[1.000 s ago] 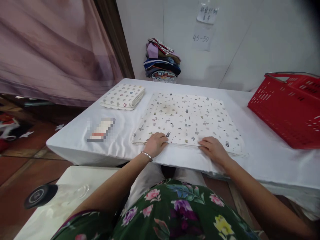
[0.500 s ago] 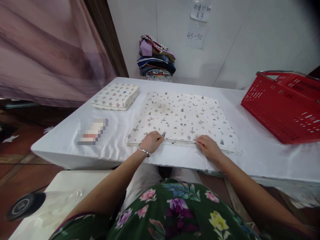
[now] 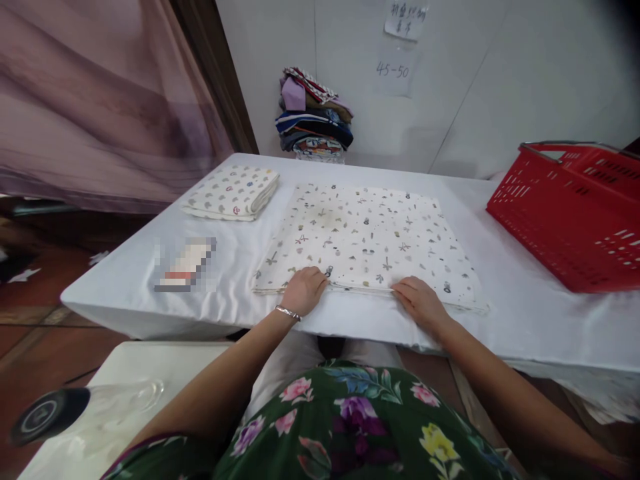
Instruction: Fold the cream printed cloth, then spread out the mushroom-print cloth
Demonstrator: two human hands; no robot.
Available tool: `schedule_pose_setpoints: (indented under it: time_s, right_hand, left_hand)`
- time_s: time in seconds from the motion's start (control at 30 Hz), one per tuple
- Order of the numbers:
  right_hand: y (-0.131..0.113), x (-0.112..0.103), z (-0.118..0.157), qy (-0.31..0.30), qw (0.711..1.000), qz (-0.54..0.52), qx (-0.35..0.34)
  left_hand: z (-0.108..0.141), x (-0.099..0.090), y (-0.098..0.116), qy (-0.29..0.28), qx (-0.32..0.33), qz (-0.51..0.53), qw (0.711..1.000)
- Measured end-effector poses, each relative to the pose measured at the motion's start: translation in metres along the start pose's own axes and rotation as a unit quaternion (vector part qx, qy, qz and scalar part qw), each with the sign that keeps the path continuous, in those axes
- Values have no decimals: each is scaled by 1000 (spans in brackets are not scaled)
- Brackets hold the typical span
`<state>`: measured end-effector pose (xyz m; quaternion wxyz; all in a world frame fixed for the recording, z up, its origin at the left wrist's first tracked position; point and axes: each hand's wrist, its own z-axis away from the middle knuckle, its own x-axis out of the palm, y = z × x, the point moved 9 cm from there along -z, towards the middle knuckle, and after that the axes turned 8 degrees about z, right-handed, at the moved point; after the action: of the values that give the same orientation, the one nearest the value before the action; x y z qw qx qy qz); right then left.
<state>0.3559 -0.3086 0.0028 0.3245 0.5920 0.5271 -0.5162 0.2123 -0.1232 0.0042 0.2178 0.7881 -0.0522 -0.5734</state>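
A white cloth with small grey, black and red prints (image 3: 365, 230) lies folded in flat layers on the white-covered table (image 3: 400, 327). My left hand (image 3: 306, 291), with a silver bracelet at the wrist, pinches its near edge left of the middle. Farther right along the same edge, my right hand (image 3: 418, 301) has its fingers closed on the layers. A second printed cloth, folded thick (image 3: 233, 192), rests at the table's back left.
On the right stands a red basket (image 3: 570, 220). A blurred-out flat object (image 3: 185, 265) lies at the left. Folded clothes (image 3: 315, 120) are stacked against the wall. Below left, a clear container with a dark end (image 3: 55, 413) sits on a white surface (image 3: 165, 360).
The near edge of the cloth lies a little flatter between my hands. Both hands keep nearly the same places, and the view has shifted slightly.
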Motion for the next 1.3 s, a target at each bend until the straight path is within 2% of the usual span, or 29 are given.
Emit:
schedule_pose_setpoints:
  time_s: [0.27,0.37,0.47,0.53,0.63,0.73,0.8,0.87,0.97,1.03,1.13,1.3]
  right_hand:
    - [12,5,-1,-15,999,-10,48]
    - [7,2,-2,-31,999,-15,24]
    - [3,-5,-3,-54,997,-61,-8]
    - [17,-11,-6,-51,994,-90,18]
    - [65,-20,-14,5,991,-93,99]
    - [134,-26,-23,69,980,-65,175]
    - [186,-27,-30,88,967,-34,237]
    - [238,-24,-37,69,945,-1,320]
    - [302,-14,-49,-3,898,12,439]
    - [331,-9,-63,-27,876,1,481]
    - [362,-4,-92,-22,864,-8,504]
    - [394,14,-145,-26,856,-42,514]
  left_hand:
    - [-6,4,-5,-20,-28,-8,999]
    - [-4,-2,-4,-18,-30,46,998]
    - [-4,-14,-19,-29,-83,132,987]
    - [-7,-28,-39,-15,-134,147,980]
    - [-20,-53,-80,25,-187,95,978]
    - [-40,-68,-133,23,-251,23,968]
    - [-55,-74,-170,12,-307,-16,951]
    - [-73,-78,-201,6,-355,-35,934]
    - [-108,-79,-235,6,-396,-34,918]
    - [-135,-76,-252,12,-410,-20,912]
    - [-178,-64,-272,21,-420,2,907]
    - [-235,-52,-294,51,-439,5,897]
